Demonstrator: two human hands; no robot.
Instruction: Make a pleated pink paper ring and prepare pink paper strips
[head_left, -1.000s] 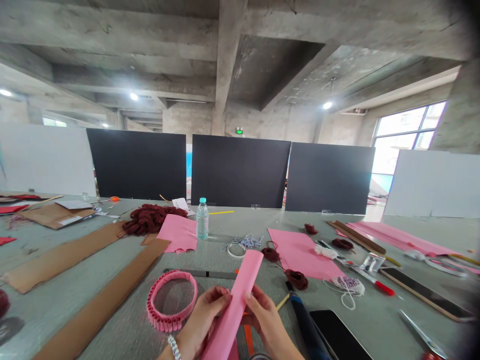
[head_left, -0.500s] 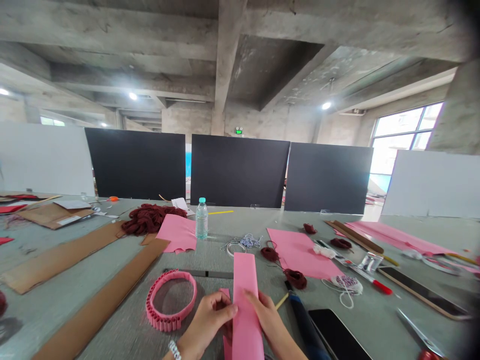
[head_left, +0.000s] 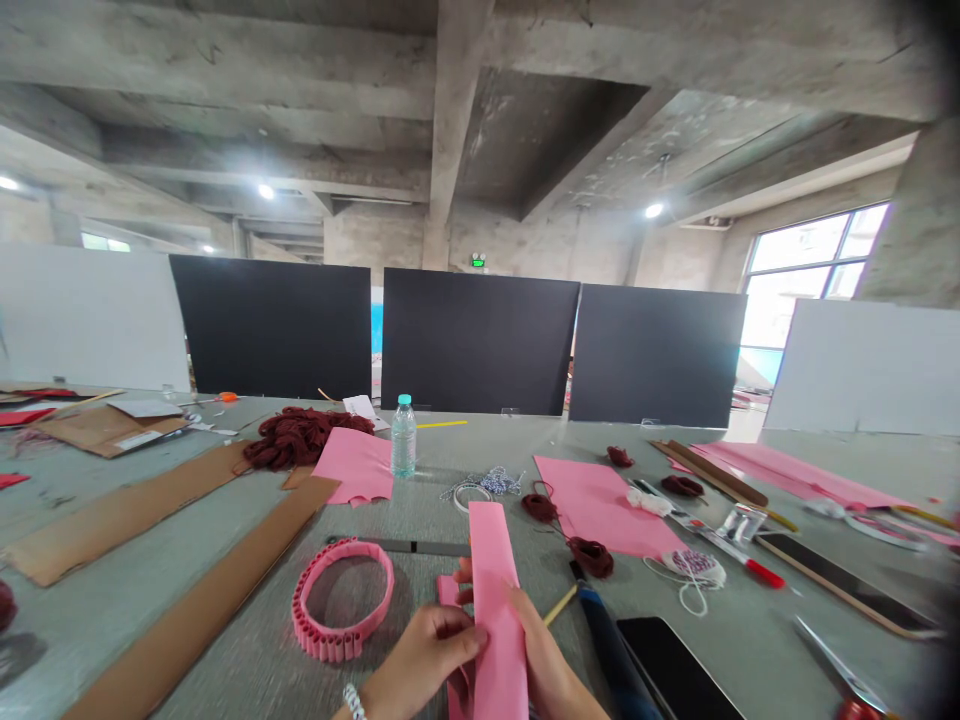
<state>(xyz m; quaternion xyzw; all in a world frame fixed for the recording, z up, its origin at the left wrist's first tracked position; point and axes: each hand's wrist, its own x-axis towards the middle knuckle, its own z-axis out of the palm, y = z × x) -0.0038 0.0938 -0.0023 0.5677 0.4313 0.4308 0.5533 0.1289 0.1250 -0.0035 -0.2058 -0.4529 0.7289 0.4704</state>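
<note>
A long pink strip (head_left: 495, 570), which looks like paper or foam sheet, stands up between my hands at the bottom centre. My left hand (head_left: 431, 650) is closed on its left edge, thumb on the front face. My right hand (head_left: 555, 665) grips the right edge, and fingertips show past the strip's left side, behind it. Another narrow pink piece (head_left: 446, 592) is partly hidden behind my left hand. To the left lies a pink ring (head_left: 305, 600) edged with small rolled loops. A grey metal ruler-like bar (head_left: 435, 548) lies behind the hands.
Brown cardboard strips (head_left: 217, 590) lie left, near dark red yarn (head_left: 300, 440). A water bottle (head_left: 403, 440) stands mid-table. Right are a pink sheet (head_left: 592, 505), a dark blue-handled tool (head_left: 607, 640), a phone (head_left: 675, 665) and scissors (head_left: 840, 660). Black panels (head_left: 480, 340) stand behind.
My left hand has shifted slightly right and down along the strip. The strip has tilted a little, and fingertips now show behind its left edge. Other things lie as before.
</note>
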